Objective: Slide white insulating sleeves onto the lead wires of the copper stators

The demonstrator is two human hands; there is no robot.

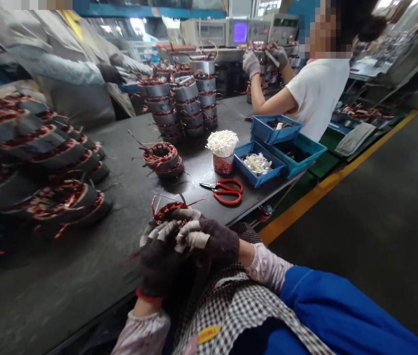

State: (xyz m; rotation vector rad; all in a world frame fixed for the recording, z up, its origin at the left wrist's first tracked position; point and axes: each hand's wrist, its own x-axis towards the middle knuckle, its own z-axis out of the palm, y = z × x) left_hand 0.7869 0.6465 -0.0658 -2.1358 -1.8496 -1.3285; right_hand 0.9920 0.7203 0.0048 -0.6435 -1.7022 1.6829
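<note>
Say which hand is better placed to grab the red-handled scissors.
Probably the right hand: it is nearer the scissors, while the left hand lies farther off. Both are at a copper-wound ring.

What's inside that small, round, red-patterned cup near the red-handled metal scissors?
Lots of thin white sticks with rounded white tips are bunched in the cup. Their lower ends and the cup's bottom are hidden.
</note>
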